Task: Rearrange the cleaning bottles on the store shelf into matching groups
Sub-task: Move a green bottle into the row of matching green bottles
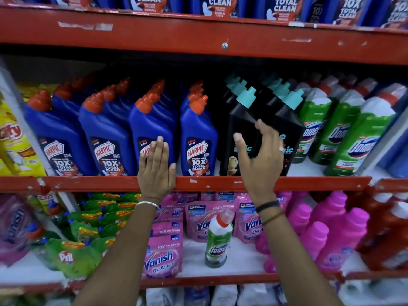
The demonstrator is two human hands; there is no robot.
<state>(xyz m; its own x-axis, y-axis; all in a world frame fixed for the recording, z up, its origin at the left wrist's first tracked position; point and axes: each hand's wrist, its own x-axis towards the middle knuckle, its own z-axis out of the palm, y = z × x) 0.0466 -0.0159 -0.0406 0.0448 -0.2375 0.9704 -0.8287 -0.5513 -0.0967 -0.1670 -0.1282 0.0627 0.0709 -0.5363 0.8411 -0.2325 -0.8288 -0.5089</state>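
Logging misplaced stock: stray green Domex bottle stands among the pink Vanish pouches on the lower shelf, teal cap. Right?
Not quite. In the head view the stray Domex bottle does stand among the Vanish pouches, but its cap is red; the teal caps belong to the black bottles above.

Four blue Harpic bottles (197,140) front the middle shelf (198,183), with more stacked behind them. Two black bottles with teal caps (241,129) lead their rows, beside three green Domex bottles (362,133) at the front. One green Domex bottle (218,238) stands alone below, among pink Vanish pouches (162,257). Two hands are visible.
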